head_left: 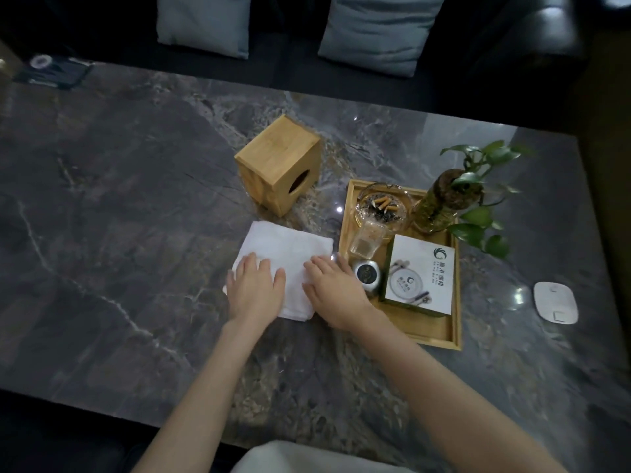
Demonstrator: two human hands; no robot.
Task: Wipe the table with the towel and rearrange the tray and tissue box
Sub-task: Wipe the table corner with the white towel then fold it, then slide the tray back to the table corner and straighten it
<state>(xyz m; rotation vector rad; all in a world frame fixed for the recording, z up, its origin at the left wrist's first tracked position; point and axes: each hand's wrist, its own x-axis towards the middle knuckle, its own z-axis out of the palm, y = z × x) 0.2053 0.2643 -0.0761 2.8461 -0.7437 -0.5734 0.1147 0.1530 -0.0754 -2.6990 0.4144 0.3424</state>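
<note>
The folded white towel point(285, 268) lay on the dark marble table point(119, 216), both hands flat and open on it, left hand point(255, 288) beside right hand point(333, 291). Just beyond stood the wooden tissue box point(280, 163), tipped on its side; the wooden tray point(423, 331) sat to the right. Two grey cushions point(375, 29) leaned on a dark sofa point(532, 32) behind the table.
</note>
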